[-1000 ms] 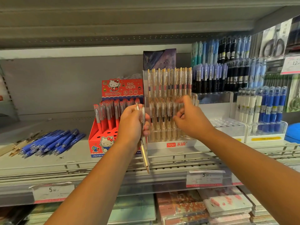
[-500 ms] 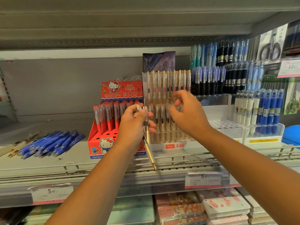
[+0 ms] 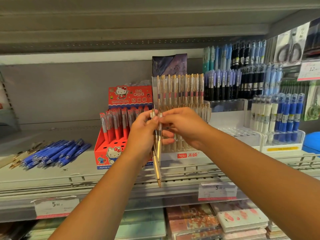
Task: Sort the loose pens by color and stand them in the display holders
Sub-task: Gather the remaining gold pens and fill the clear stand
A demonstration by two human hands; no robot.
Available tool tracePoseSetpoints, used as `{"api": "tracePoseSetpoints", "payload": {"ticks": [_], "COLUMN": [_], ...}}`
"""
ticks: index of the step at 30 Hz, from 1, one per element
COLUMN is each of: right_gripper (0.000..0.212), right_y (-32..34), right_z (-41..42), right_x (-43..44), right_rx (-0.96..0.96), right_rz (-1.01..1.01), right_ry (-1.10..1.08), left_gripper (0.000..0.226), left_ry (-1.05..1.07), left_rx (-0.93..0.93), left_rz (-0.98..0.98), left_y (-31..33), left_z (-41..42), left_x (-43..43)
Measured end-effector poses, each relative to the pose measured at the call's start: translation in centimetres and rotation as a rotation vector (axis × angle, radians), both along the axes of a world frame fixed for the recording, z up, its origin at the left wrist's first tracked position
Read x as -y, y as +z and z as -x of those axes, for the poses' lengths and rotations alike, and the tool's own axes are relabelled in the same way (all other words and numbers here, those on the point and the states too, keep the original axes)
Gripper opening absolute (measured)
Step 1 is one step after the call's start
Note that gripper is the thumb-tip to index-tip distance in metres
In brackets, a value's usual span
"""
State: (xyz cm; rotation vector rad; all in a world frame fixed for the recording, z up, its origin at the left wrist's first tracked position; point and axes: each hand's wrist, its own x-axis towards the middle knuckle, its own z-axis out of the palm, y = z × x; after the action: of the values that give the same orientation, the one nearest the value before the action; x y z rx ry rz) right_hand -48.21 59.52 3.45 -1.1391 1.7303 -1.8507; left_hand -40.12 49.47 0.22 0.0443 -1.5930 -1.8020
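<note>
Most clear gold-clipped pens already stand in the clear tiered plastic holder, while our left hand grips a few before it, our right hand pinches one's top, and loose blue pens lie unsorted on the grey shelf.

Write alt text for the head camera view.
A person's left hand grips clear gold pens while the right hand pinches one's top, before a clear display holder of matching pens. Loose blue pens lie at far left.

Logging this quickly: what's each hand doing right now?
Left hand: grips the clear gold pens.
Right hand: pinches the top of one.
</note>
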Motion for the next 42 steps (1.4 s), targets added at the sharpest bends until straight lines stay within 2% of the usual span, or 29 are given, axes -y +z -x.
{"api": "tracePoseSetpoints", "payload": {"ticks": [6, 9, 13, 21, 25, 27, 31, 33, 37, 42], "right_gripper": [0.011, 0.011, 0.022, 0.024, 0.023, 0.023, 0.024, 0.025, 0.025, 0.028], "right_y": [0.0, 0.2, 0.8, 0.9, 0.3, -0.1, -0.9, -1.4, -2.0, -2.0], "right_z": [0.9, 0.7, 1.3, 4.9, 6.3, 6.6, 7.0, 7.1, 7.4, 7.8], "right_x": [-0.6, -1.3, -2.2, -4.1, -4.4, -4.4, -4.0, -3.7, -3.3, -3.4], "right_rx": [0.006, 0.008, 0.058, -0.261, -0.359, -0.393, -0.448, -0.478, -0.589, -0.653], "right_rz": [0.081, 0.185, 0.338, 0.362, 0.366, 0.355, 0.276, 0.211, 0.033, -0.062], "right_ry": [-0.045, 0.008, 0.004, -0.514, -0.633, -0.647, -0.643, -0.618, -0.593, -0.626], "left_gripper": [0.016, 0.016, 0.017, 0.016, 0.012, 0.01, 0.035, 0.04, 0.034, 0.029], "left_ry": [0.04, 0.106, 0.144, 0.135, 0.098, 0.048, 0.007, 0.025, 0.081, 0.099], "left_rx": [-0.005, 0.007, 0.007, 0.006, -0.025, -0.057, -0.087, -0.076, -0.036, -0.011], "left_rz": [-0.107, -0.136, -0.153, -0.19, -0.236, -0.275, -0.327, -0.306, -0.248, -0.203], "left_y": [0.1, 0.2, 0.3, 0.4, 0.5, 0.4, 0.4, 0.4, 0.5, 0.6], "left_z": [0.2, 0.2, 0.1, 0.1, 0.0, 0.0, 0.0, 0.0, 0.1, 0.2], "left_x": [0.1, 0.2, 0.0, 0.3, 0.3, 0.2, 0.3, 0.3, 0.2, 0.2]}}
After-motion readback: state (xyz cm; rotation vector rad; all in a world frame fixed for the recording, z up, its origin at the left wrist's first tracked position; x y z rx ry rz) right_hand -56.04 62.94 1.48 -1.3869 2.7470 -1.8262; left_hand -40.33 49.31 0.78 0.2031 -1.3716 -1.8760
